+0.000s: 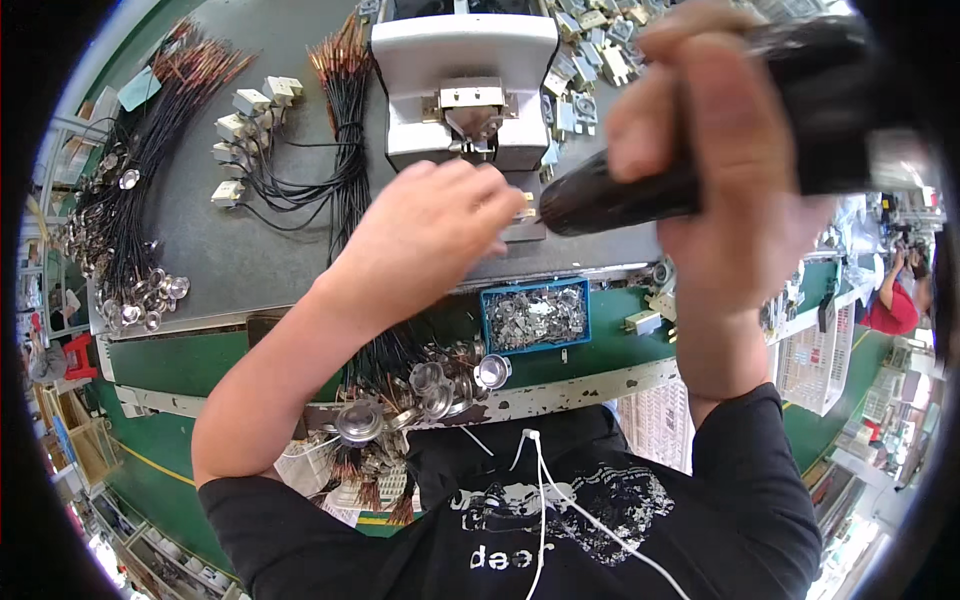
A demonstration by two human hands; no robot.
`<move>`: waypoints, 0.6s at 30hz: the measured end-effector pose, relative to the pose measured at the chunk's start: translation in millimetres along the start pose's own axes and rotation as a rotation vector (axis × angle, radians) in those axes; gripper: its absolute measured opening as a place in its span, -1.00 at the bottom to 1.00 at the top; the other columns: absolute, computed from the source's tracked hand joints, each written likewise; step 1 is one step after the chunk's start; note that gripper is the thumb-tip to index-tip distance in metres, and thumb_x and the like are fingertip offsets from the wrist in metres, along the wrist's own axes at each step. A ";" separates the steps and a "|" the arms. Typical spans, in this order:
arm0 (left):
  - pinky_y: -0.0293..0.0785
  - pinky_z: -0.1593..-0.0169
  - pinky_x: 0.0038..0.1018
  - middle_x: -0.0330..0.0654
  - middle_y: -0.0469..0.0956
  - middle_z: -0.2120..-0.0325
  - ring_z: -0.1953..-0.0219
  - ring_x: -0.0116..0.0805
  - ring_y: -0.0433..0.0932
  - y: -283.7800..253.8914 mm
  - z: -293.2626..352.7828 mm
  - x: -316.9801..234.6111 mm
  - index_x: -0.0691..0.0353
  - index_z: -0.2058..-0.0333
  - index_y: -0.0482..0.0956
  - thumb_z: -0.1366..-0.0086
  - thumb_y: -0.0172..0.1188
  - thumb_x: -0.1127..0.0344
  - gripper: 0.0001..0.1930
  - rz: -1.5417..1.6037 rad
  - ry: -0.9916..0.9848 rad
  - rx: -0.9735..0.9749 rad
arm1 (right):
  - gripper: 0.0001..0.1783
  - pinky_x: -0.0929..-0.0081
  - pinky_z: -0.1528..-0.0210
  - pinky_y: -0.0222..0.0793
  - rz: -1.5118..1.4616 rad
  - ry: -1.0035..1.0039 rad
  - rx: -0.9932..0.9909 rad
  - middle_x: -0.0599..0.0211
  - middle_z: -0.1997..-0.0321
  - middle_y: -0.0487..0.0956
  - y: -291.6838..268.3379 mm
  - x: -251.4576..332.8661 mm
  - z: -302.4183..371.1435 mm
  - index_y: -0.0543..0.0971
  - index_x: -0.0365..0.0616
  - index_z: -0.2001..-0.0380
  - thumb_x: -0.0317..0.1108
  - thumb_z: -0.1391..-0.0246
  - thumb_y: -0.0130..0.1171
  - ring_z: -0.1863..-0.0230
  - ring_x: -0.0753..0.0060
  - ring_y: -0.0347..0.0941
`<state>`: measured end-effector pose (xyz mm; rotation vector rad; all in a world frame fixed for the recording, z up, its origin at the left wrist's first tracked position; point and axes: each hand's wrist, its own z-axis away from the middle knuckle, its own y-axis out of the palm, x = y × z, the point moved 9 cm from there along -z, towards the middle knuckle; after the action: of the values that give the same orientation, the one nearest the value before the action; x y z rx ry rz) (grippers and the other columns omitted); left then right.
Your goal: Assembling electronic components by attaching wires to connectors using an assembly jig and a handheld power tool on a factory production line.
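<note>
Only the head view here, so here's what's in it: the right hand (725, 150) sits in the upper right of the frame, blurred, fingers wrapped tight around a thick black lever handle (640, 195) that slants down toward the centre. The left hand (430, 225) is in the middle, fingertips bunched together right at the base of a small grey-white bench press (465, 90) at top centre; it looks like it's pinching a tiny brass-coloured part (527, 205) by the black handle's tip, but the part is mostly hidden, so I can't tell the grip for sure. Just below the hands, at the edge of the grey work mat (240, 260), there's a blue plastic tray of small silver metal pieces (536, 316). Left of the press lie bundles of black wires with copper ends (340, 130), some joined to little white connector blocks (250, 110). Far left, more black leads ending in round shiny metal discs (140, 300). Lower centre, a heap of similar discs with wires (400, 400) sits on the green bench edge near the black shirt.
</note>
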<state>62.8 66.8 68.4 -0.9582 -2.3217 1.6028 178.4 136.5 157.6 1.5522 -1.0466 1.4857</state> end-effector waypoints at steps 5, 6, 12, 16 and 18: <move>0.46 0.11 -0.34 -0.31 0.54 0.40 0.17 -0.29 0.58 74.5 26.7 -47.8 0.06 0.41 0.63 -0.18 0.19 0.32 -0.95 0.156 0.300 0.615 | -0.84 0.56 0.58 0.46 0.126 -0.270 -0.085 0.38 0.59 0.57 16.4 10.1 -2.1 0.56 -0.27 0.19 -0.43 -0.24 0.30 0.65 0.52 0.52; 0.45 0.12 -0.36 -0.34 0.53 0.40 0.17 -0.33 0.57 83.3 29.2 -53.1 0.03 0.42 0.62 -0.19 0.19 0.32 -0.95 0.085 0.358 0.632 | -0.83 0.55 0.52 0.44 -0.017 -0.483 -0.015 0.32 0.52 0.57 15.6 11.9 -2.4 0.58 -0.33 0.19 -0.44 -0.25 0.29 0.59 0.49 0.51; 0.42 0.13 -0.41 -0.41 0.53 0.40 0.17 -0.43 0.55 93.4 32.8 -66.5 -0.06 0.44 0.60 -0.20 0.21 0.28 -0.96 0.004 0.472 0.639 | -0.69 0.52 0.46 0.35 0.069 -0.652 -0.130 0.33 0.54 0.50 21.1 37.5 7.0 0.56 -0.38 0.10 -0.27 -0.37 0.13 0.56 0.50 0.43; 0.40 0.08 -0.44 -0.41 0.52 0.41 0.18 -0.42 0.54 85.3 25.8 -65.3 -0.02 0.44 0.59 -0.19 0.23 0.26 -0.96 0.129 0.491 0.512 | -0.82 0.55 0.52 0.41 -0.024 -0.712 -0.198 0.35 0.56 0.54 23.7 38.4 -5.5 0.56 -0.31 0.14 -0.42 -0.28 0.21 0.61 0.51 0.48; 0.40 0.07 -0.45 -0.40 0.52 0.42 0.18 -0.42 0.54 86.8 25.6 -68.3 -0.01 0.43 0.59 -0.19 0.22 0.26 -0.96 0.107 0.509 0.527 | -0.85 0.56 0.55 0.44 -0.072 -0.742 -0.229 0.37 0.58 0.56 22.6 37.4 -12.0 0.55 -0.28 0.16 -0.49 -0.23 0.26 0.63 0.51 0.51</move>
<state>139.8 25.9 -4.1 -1.1858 -1.4403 1.6383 152.8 136.0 195.0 1.9875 -1.4822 0.6921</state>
